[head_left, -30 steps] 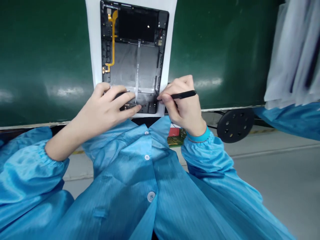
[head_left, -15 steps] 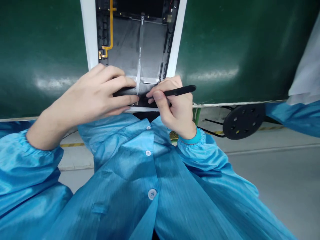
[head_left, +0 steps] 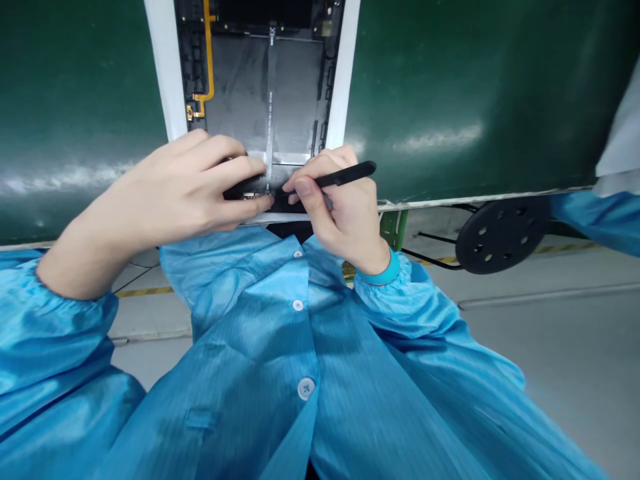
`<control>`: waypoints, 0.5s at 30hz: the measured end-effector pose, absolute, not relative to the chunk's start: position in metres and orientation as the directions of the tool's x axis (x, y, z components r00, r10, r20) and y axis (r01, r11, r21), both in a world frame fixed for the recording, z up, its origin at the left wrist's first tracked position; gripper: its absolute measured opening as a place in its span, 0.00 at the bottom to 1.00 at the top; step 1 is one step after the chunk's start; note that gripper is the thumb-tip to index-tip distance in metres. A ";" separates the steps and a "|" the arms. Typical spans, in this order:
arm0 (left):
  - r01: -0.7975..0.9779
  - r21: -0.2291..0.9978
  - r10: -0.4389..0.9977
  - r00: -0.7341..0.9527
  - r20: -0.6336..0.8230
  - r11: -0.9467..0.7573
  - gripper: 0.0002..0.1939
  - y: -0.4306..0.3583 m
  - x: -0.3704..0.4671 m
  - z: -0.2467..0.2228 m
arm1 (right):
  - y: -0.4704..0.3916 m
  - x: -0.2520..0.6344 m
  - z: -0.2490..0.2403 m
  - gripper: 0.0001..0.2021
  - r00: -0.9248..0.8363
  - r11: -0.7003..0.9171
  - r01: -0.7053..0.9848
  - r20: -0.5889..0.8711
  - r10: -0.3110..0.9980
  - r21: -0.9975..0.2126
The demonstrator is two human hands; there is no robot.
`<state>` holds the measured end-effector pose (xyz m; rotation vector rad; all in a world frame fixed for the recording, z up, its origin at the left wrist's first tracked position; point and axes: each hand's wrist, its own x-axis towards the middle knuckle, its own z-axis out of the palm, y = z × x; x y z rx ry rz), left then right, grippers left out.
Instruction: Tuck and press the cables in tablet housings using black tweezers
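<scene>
A black device housing (head_left: 240, 87) lies in a white frame (head_left: 344, 73), with an orange flex cable (head_left: 209, 60) along its left side and a pale ribbon cable (head_left: 271, 113) down its middle. My left hand (head_left: 185, 187) rests on the near left part of the housing, fingers spread, a fingertip at the lower end of the ribbon. My right hand (head_left: 345, 207) pinches a black pen-like tool (head_left: 350, 174) just right of the ribbon's lower end. The tool's tip is hard to make out against the dark housing.
The green tabletop (head_left: 425, 87) spreads to both sides, its front edge just before my body. A round black stool seat (head_left: 503, 235) with holes is below at the right. Another person's blue sleeve (head_left: 600, 220) shows at the far right.
The view has shifted a little, so the housing appears further left. Near the ribbon's lower end, my left fingers have parted slightly, showing a small metallic part. The right hand still holds the tool.
</scene>
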<state>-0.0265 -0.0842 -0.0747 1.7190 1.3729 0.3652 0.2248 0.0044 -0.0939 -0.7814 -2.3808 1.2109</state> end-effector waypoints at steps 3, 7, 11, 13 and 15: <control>0.691 0.720 0.873 0.383 -0.303 -0.053 0.34 -0.082 -0.026 -0.073 | 0.005 0.225 -0.094 0.21 -0.784 0.478 0.304 0.069 0.617 -0.824; 0.747 0.595 0.828 0.513 -0.229 -0.298 0.38 -0.080 -0.032 -0.078 | 0.006 0.225 -0.098 0.20 -0.792 0.525 0.279 0.117 0.600 -0.804; 0.717 0.386 0.766 0.641 -0.041 -0.580 0.32 -0.081 -0.039 -0.087 | 0.007 0.225 -0.104 0.18 -0.790 0.598 0.225 0.215 0.574 -0.769; 0.699 0.311 0.744 0.666 0.042 -0.644 0.29 -0.082 -0.041 -0.090 | 0.007 0.224 -0.105 0.17 -0.788 0.615 0.202 0.247 0.564 -0.762; 0.689 0.277 0.731 0.677 0.082 -0.670 0.27 -0.082 -0.041 -0.091 | 0.008 0.224 -0.106 0.15 -0.784 0.622 0.184 0.269 0.560 -0.761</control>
